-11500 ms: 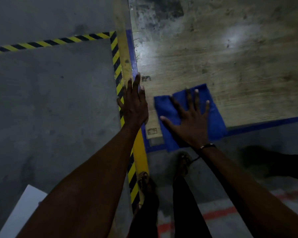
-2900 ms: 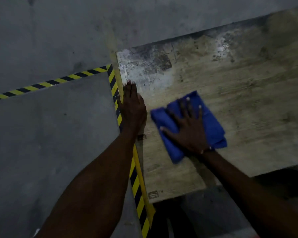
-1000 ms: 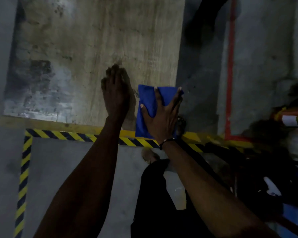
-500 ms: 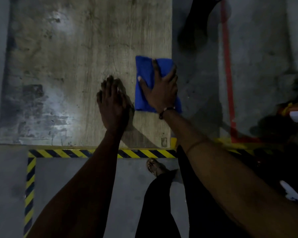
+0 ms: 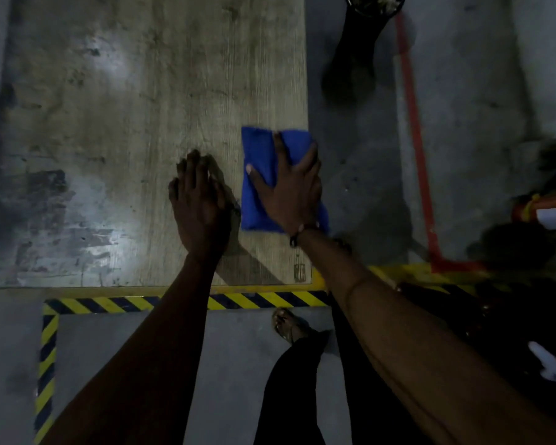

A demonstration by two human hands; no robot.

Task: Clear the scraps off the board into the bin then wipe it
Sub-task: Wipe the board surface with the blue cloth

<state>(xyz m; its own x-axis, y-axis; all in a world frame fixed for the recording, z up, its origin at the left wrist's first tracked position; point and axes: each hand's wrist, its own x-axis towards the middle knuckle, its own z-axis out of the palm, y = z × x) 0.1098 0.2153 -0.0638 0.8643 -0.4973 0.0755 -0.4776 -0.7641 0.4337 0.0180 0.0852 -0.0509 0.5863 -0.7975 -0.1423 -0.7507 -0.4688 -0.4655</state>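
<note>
A worn wooden board (image 5: 126, 123) lies flat and fills the upper left of the head view. A folded blue cloth (image 5: 260, 155) rests on the board near its right edge. My right hand (image 5: 291, 191) presses flat on the cloth with fingers spread. Just left of the cloth, my left hand (image 5: 199, 207) lies palm down on the bare wood with fingers together, holding nothing. I see no scraps on the board. A dark round bin (image 5: 371, 3) shows at the top edge, right of the board.
Yellow-and-black hazard tape (image 5: 264, 299) runs along the board's near edge and turns down at the left. A red floor line (image 5: 414, 133) runs right of the board. My sandalled foot (image 5: 286, 326) stands below the tape. Dark clutter and a striped cone (image 5: 546, 213) sit far right.
Over the last second my right hand slid the cloth away from the near edge, up the board's right side. My left hand stayed flat on the wood.
</note>
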